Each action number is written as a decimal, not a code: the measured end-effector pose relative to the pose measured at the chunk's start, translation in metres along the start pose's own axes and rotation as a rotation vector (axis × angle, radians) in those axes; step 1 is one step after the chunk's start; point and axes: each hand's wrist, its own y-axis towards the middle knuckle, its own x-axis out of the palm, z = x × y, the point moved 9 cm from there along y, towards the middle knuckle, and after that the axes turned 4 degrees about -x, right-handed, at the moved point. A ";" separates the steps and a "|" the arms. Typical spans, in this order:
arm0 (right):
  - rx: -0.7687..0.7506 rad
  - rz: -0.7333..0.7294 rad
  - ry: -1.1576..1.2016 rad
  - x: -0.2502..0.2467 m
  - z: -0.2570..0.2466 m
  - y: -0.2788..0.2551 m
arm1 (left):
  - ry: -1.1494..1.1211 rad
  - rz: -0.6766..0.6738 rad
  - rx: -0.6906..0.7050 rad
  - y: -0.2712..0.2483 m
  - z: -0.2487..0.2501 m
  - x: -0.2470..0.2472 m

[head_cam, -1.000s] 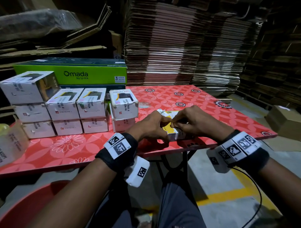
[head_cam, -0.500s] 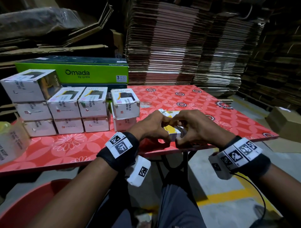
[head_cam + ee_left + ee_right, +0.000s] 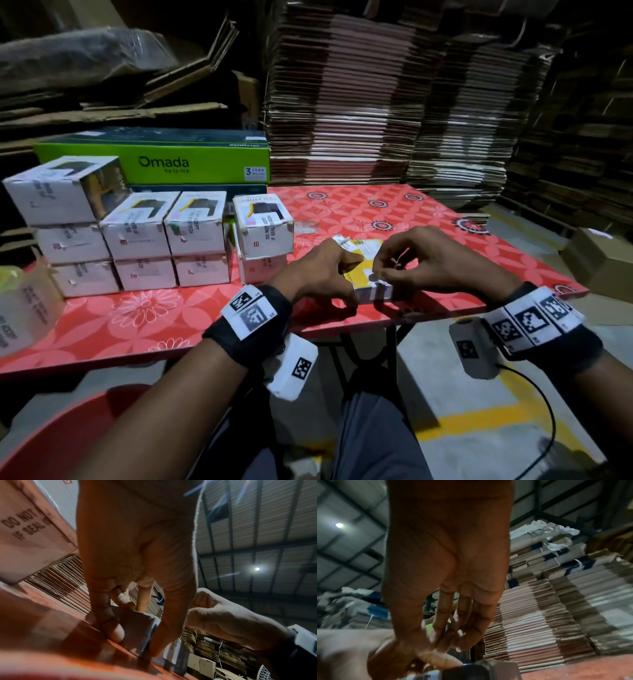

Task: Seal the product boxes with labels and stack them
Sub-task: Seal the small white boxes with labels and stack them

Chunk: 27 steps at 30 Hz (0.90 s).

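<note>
surface: red floral-print surface (image 3: 144, 318) in a dim warehouse, near edge toward the person.
box in work: small white-and-yellow product box (image 3: 368, 274) lies flat by the near edge, between both hands.
left hand: left hand (image 3: 318, 274) grips the box's left end; the left wrist view shows its thumb on one side and fingers on the other, tips down at the surface.
right hand: right hand (image 3: 431, 263) held over the box's right part, thumb and forefinger pinched together at the box top. What sits in the pinch is too small to make out.
label: white seal strip (image 3: 378, 293) wraps the box's near face.
done stack: sealed white boxes (image 3: 164, 246) stacked two and three high on the left of the surface, well apart from the box in work; "DO NOT ACCEPT IF SEAL..." print readable.
behind stack: green Omada carton (image 3: 191, 164) lying flat.
far: tall piles of flattened cardboard (image 3: 394, 96) behind the surface.
</note>
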 end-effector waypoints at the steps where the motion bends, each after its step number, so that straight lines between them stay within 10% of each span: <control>1: 0.000 -0.001 -0.046 0.003 -0.002 0.000 | 0.009 -0.001 -0.005 0.000 0.001 0.000; 27: 0.133 0.044 -0.156 0.002 0.031 -0.010 | 0.276 0.170 -0.084 0.007 0.016 -0.001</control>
